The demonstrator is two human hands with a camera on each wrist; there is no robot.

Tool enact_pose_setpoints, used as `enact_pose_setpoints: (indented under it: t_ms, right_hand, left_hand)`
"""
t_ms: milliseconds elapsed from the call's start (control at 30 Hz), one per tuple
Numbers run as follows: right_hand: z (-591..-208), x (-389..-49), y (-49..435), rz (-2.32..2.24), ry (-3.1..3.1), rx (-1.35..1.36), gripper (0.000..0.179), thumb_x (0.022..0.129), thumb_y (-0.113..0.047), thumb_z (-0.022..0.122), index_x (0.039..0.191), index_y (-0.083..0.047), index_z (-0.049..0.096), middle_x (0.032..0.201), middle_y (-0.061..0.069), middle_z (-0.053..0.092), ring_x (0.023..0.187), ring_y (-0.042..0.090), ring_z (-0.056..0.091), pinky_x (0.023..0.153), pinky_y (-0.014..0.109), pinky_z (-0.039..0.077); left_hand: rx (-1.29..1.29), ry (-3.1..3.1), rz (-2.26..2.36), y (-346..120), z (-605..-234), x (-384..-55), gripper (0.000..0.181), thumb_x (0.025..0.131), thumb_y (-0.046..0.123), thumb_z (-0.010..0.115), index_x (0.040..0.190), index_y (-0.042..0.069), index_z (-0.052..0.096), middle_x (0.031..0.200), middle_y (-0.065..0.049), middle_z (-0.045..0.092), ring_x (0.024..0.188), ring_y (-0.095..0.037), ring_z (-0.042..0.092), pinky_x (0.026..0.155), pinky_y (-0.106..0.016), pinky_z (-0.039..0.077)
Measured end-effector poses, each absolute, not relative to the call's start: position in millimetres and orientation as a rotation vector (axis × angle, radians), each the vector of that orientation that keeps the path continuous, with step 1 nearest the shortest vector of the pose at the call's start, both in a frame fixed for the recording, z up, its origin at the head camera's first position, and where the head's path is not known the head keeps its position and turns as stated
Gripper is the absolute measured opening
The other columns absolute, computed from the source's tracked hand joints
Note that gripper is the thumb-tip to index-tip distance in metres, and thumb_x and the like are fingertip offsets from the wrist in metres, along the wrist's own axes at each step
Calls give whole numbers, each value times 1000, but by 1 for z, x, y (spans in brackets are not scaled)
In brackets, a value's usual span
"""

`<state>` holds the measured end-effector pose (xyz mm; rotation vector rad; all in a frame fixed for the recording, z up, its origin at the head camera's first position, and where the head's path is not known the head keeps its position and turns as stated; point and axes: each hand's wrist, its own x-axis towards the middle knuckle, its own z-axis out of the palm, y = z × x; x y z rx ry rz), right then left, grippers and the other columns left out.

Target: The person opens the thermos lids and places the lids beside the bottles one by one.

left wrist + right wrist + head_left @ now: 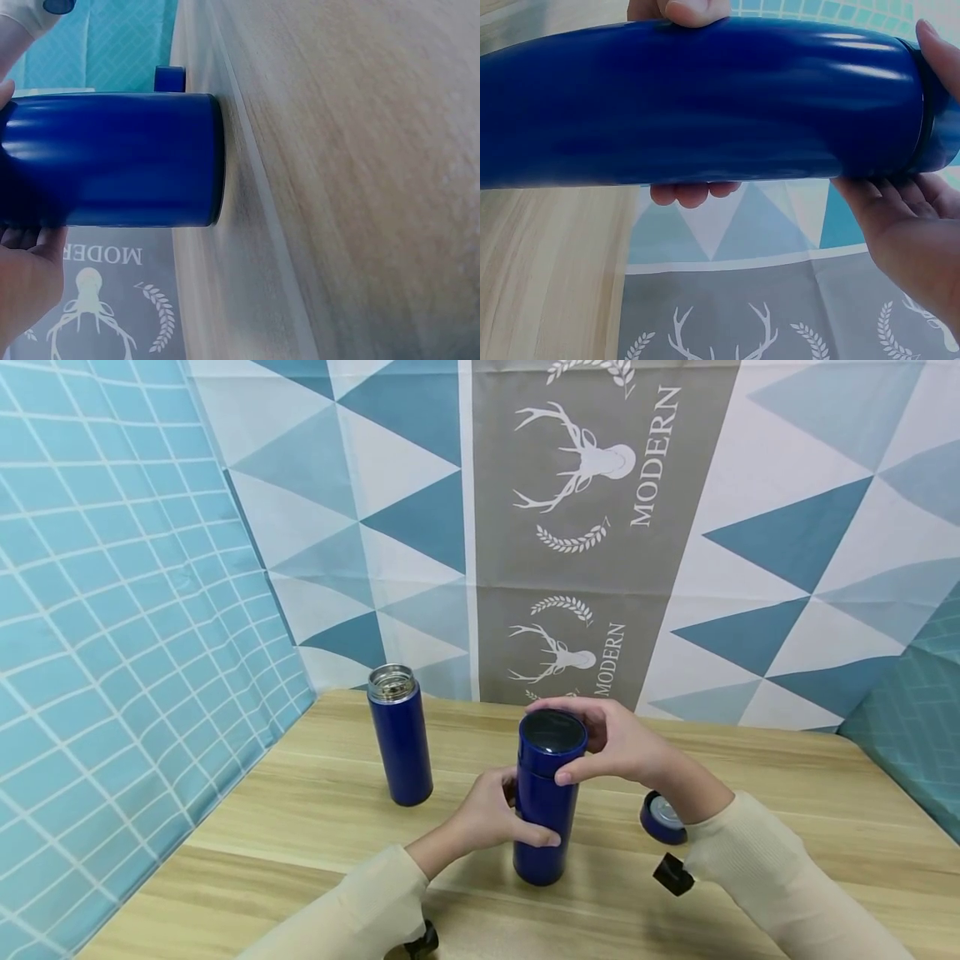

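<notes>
A dark blue thermos bottle [546, 827] stands upright in front of me, its base right at the table top in the left wrist view. My left hand [491, 818] grips its body, with the thumb across the near side and fingers round the back. Up at the top, my right hand [622, 747] holds the lid [553, 743], which has a glossy black top. The right wrist view shows a thin dark seam between lid and body, with fingers of the right hand [919, 232] beneath it.
A second blue thermos bottle [401, 743], lidless with a bare steel rim, stands at the back left of the wooden table [300, 827]. Another blue lid [663, 817] lies at the right, its silvery inside showing, close to my right forearm. Patterned cloth [420, 460] hangs behind.
</notes>
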<state>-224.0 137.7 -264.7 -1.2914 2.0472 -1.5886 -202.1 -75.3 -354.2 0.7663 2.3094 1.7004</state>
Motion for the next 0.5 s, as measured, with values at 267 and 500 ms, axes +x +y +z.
enact_pose_setpoints:
  t_ms: [267,500]
  right_hand:
    - [-263,-228,138,-1563,2036,-1332,70,79,-9,77,138,5,42,130,29,54,110,18,65,91,32,56]
    - [-263,-232,140,-1548,1978,-1346,71,78,-5,76,139,5,41,131,20,58,112,17,64,93,32,54]
  left_hand:
    - [762,2320,1701,-76,-353,-202,53,66,16,84,115,12,64,108,-6,72,91,-7,68,84,-25,55]
    - [764,2306,1691,-76,-353,-203,54,67,16,84,116,13,63,109,-5,72,92,-8,68,84,-23,54]
